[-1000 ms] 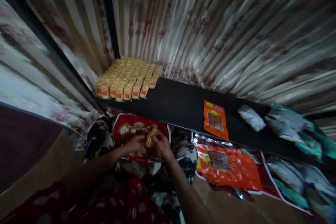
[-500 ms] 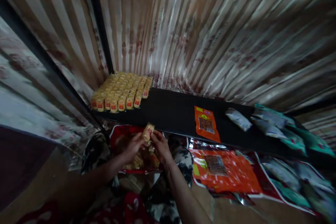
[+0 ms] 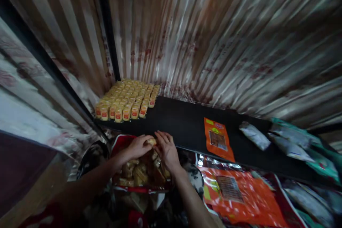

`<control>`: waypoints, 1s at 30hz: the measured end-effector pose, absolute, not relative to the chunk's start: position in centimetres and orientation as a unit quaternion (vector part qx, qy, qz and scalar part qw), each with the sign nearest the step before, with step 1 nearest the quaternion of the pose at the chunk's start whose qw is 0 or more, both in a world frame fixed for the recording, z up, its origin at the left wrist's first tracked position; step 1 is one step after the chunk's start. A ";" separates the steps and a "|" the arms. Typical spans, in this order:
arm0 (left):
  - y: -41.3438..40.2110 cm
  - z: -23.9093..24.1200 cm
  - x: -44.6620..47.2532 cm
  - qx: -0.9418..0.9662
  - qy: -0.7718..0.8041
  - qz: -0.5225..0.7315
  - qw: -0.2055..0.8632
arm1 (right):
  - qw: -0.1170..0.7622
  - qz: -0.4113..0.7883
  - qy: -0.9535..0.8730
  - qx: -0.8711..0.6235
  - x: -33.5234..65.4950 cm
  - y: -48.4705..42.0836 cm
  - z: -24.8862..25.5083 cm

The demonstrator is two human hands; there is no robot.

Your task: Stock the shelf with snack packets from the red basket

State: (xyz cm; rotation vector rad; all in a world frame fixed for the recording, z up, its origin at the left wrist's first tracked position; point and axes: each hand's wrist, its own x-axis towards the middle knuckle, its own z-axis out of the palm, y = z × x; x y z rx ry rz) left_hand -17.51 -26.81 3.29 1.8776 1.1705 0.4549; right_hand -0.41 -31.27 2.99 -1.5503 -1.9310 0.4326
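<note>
My left hand [image 3: 139, 146] and my right hand [image 3: 167, 148] are closed together on a small yellow wrapped snack packet [image 3: 151, 141], held just above a red basket [image 3: 120, 141] on my lap. The basket holds several more loose yellow packets [image 3: 139, 174]. Ahead on the black shelf [image 3: 176, 124], at its left end against the corrugated wall, stand several neat rows of the same yellow packets with red labels [image 3: 127, 101]. My hands are at the shelf's front edge, just right of those rows.
An orange flat pouch [image 3: 217, 139] lies mid-shelf, silver and green fish packets [image 3: 255, 135] further right. Below the shelf lie larger orange pouches [image 3: 240, 192] and more fish packs. Corrugated metal wall [image 3: 213, 35] behind; a dark frame post [image 3: 107, 28] at left.
My hands lifted a yellow packet out of the red basket and brought it up to the shelf's front edge. The camera view shifted slightly.
</note>
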 end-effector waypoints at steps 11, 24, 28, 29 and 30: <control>-22.5 5.0 -15.1 0.697 0.504 0.313 0.403 | 0.474 0.401 -0.503 -0.601 0.0 -25.6 1.0; -19.3 2.6 -10.5 0.534 0.547 0.375 0.524 | 0.487 0.356 -0.451 -0.658 -1.9 -14.8 -1.1; -17.7 2.6 -10.1 0.530 0.548 0.386 0.520 | 0.480 0.325 -0.475 -0.662 -2.1 -12.9 -1.6; -17.4 2.7 -10.1 0.532 0.549 0.384 0.518 | 0.479 0.317 -0.486 -0.658 -2.1 -12.5 -1.7; -17.2 2.7 -10.1 0.532 0.551 0.380 0.519 | 0.478 0.311 -0.497 -0.654 -2.1 -12.2 -1.9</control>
